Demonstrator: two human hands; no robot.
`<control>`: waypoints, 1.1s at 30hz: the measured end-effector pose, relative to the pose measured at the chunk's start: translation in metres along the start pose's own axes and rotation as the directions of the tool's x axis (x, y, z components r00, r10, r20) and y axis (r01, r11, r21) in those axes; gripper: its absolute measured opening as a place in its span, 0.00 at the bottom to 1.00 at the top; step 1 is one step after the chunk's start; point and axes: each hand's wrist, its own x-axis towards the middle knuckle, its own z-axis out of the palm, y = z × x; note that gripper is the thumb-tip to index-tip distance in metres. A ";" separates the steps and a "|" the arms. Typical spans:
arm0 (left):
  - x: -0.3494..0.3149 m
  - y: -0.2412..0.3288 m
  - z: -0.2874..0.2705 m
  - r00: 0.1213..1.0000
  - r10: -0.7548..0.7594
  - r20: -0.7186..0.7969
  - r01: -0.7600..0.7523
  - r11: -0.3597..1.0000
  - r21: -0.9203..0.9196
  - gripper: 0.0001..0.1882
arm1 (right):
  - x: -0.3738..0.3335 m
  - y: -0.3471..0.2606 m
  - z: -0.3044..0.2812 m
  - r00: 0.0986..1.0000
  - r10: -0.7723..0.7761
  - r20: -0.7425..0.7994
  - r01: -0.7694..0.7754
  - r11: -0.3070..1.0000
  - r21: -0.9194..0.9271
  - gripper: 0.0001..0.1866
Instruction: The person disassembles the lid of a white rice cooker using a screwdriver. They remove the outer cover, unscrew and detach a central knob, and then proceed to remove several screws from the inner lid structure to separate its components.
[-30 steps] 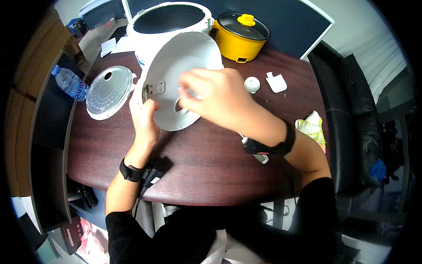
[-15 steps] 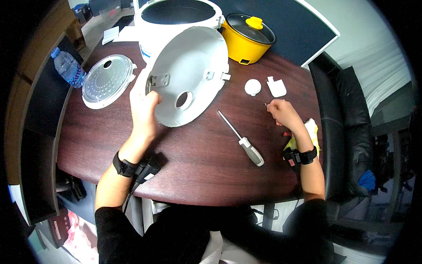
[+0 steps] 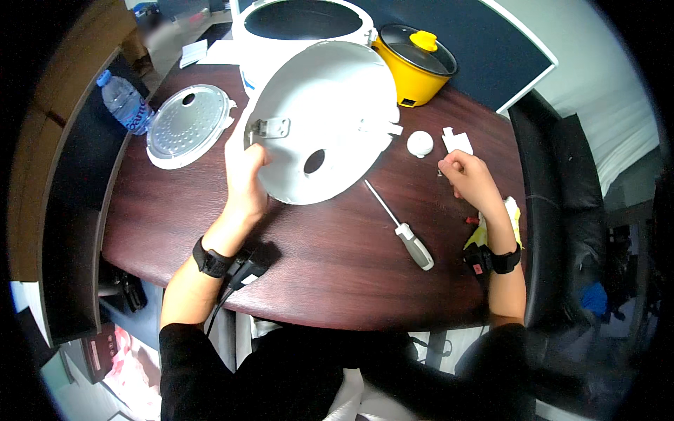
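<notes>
One shell (image 3: 323,116) pinched at rim by left hand (image 3: 246,179); right hand (image 3: 470,181): fingers pressed together, contents unclear. One screwdriver (image 3: 404,233) laid between.

The bare left forearm (image 3: 193,295) is slanting up and to the right below a wrist wearing a black strap (image 3: 210,259), and the left hand (image 3: 246,177) is gripping, its thumb (image 3: 258,155) showing in front while most other fingers are hiding behind. The bare right forearm (image 3: 507,298) is pointing nearly straight ahead; the right hand (image 3: 472,180) is leaning leftward with bent fingers (image 3: 451,168), their tips' contact not showing clearly.
</notes>
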 end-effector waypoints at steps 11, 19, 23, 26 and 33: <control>0.003 -0.007 -0.001 0.982 -0.186 -0.014 0.162 0.890 -0.426 0.24 | 0.025 -0.055 0.048 0.961 -0.212 -0.176 0.275 0.680 0.680 0.16; 0.007 -0.016 -0.009 0.958 -0.279 -0.068 0.258 0.941 -0.220 0.17 | 0.022 -0.052 0.058 0.964 -0.178 -0.200 0.267 0.666 0.697 0.15; 0.009 -0.008 -0.003 0.949 -0.316 -0.003 0.307 0.922 -0.235 0.18 | 0.021 -0.052 0.051 0.951 -0.196 -0.240 0.307 0.689 0.657 0.15; 0.009 -0.007 0.001 0.943 -0.332 0.035 0.331 0.919 -0.213 0.19 | 0.019 -0.057 0.040 0.949 -0.176 -0.260 0.311 0.652 0.692 0.15; 0.008 -0.004 0.004 0.930 -0.359 0.075 0.367 0.905 -0.215 0.23 | 0.024 -0.049 0.038 0.957 -0.121 -0.263 0.288 0.509 0.811 0.17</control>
